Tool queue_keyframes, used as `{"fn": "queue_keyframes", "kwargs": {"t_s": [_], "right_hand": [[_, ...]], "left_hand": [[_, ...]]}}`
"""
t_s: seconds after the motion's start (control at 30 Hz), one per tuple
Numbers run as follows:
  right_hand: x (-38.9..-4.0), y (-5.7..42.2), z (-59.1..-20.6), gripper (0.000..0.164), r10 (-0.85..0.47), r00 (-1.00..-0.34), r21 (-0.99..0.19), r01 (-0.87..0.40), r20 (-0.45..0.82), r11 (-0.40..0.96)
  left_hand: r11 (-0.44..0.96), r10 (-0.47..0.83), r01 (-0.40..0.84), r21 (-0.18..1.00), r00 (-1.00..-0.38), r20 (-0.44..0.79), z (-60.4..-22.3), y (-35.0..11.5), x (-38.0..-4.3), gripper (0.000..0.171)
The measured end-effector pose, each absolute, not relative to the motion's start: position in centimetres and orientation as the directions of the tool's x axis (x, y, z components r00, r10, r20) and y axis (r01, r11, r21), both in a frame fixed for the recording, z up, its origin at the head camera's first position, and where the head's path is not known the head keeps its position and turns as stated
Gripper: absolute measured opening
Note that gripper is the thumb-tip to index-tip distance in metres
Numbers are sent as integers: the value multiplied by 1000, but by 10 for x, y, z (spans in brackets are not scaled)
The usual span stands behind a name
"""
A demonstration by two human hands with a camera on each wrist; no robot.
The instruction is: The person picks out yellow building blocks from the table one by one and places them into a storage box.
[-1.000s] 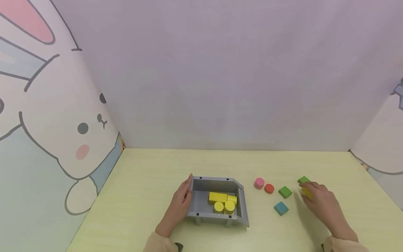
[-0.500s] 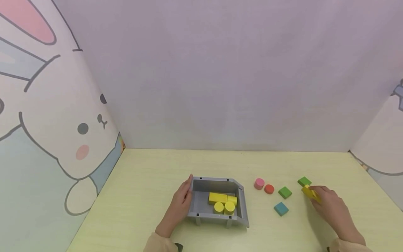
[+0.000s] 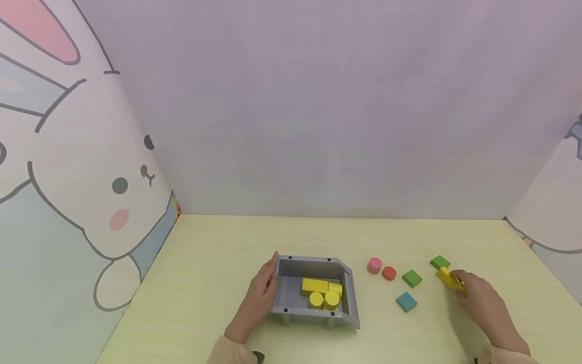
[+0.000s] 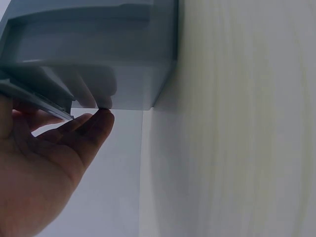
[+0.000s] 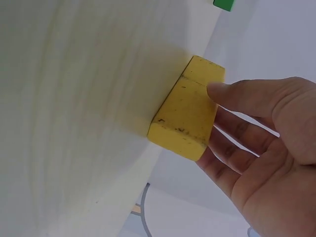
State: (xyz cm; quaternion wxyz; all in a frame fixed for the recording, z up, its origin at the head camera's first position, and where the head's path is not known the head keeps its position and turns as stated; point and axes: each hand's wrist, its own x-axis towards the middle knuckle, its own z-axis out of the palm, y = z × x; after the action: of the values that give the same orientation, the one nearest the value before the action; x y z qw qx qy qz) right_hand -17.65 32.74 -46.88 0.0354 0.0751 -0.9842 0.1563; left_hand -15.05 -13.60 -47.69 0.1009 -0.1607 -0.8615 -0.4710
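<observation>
A grey plastic bin (image 3: 291,293) lies on the table with yellow blocks inside: a rectangular one (image 3: 314,286) and several round ones (image 3: 331,300). My left hand (image 3: 257,296) holds the bin's left end; in the left wrist view its fingers (image 4: 94,131) bend around the lip and touch the grey wall. At the right, my right hand (image 3: 485,306) pinches a yellow block (image 5: 185,108) between thumb and fingers, low at the tabletop. A seam crosses this block; I cannot tell whether it is two pieces. Just beyond it lies a green block (image 3: 439,262).
Between bin and right hand lie a pink cylinder (image 3: 375,265), a red disc (image 3: 389,273), another green block (image 3: 411,278) and a blue block (image 3: 406,302). A pale wall (image 3: 336,126) borders the table's far edge, with a rabbit-printed panel (image 3: 82,187) at the left.
My right hand has drawn back slightly toward the lower right, uncovering more of the yellow block and the far green block. My left hand and the bin have stayed in place.
</observation>
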Motion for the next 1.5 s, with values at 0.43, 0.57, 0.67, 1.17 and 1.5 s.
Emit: {"fn": "queue_keyframes", "kwargs": {"t_s": [0.43,0.57,0.67,1.17,1.5], "right_hand": [[-176,328,-470,37,-138,-984,-314,-167,112,934],[-175,327,-470,34,-144,-980,-317,-181,136,931],[-175,327,-470,33,-144,-979,-318,-184,145,930],[-171,312,-462,33,-162,-958,-309,-232,235,922],[-166,285,-452,34,-201,-920,-305,-309,337,901]], "left_hand": [[504,184,368,781,-930,319,-478,-136,-151,45],[505,187,375,777,-927,326,-479,-136,-151,45],[508,186,375,775,-927,326,-479,-136,-152,45],[506,184,374,777,-927,327,-476,-136,-150,45],[510,178,371,776,-928,327,-475,-135,-150,45]]}}
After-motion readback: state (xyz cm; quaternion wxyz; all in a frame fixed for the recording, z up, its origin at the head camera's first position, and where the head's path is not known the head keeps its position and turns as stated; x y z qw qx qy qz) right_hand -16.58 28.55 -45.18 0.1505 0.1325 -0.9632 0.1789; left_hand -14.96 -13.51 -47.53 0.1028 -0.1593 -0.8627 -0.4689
